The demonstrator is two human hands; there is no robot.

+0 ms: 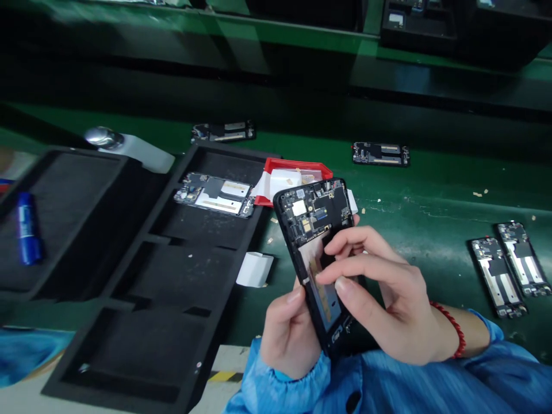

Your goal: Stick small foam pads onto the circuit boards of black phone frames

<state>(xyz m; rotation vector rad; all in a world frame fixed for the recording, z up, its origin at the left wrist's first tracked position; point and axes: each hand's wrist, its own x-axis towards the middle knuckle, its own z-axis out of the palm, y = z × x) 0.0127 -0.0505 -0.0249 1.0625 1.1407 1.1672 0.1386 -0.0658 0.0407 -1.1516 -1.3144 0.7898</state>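
A partly assembled phone [328, 210], its circuit board and battery bay exposed, is tilted in front of me. My left hand [288, 330] is closed around its lower left edge, thumb on the side of the frame. Over the bay hovers my right hand [388, 293], its index fingertip at the yellowish strip [324, 293] and its thumb a little apart from it. I make out nothing between these fingertips. Just behind the phone lies a red tray [297, 164] with white paper and small tan pieces.
A black compartment tray [172, 276] at left holds another phone body [215, 194]. Further left are a blue marker [28, 230] and a white bottle [146, 150] with a metal top. More phone bodies [380, 154] lie on the green bench [414, 213], several in all. A folded white paper [255, 269] sits nearby.
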